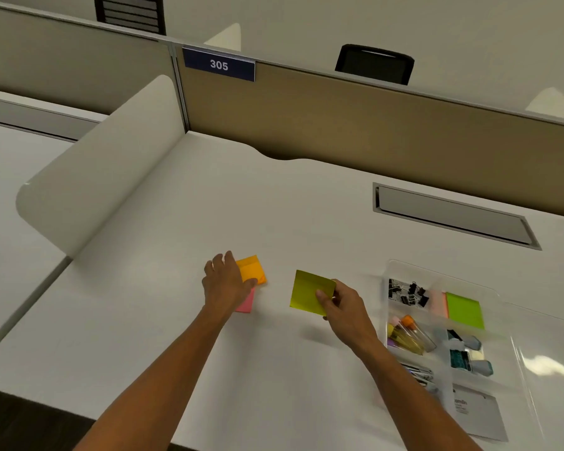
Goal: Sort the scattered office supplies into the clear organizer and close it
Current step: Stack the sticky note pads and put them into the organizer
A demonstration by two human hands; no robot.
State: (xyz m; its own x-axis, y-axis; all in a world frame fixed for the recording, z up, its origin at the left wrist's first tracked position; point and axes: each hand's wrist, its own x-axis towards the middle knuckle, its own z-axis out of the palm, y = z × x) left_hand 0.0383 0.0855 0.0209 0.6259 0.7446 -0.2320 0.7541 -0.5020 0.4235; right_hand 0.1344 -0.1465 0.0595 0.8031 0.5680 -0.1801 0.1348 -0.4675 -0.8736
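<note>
Our left hand (225, 281) grips orange pad (253, 270); right hand (342, 304) pinches yellow pad (306, 289); organizer (502, 323) at 3 o'clock.

Lighting: even, soft, overhead. Shadows: faint, beneath both forearms. Glare: white streak on clear organizer lid (541, 366), right of the hands. Edges: wide-angle bowing; organizer contents slightly blurred.
</note>
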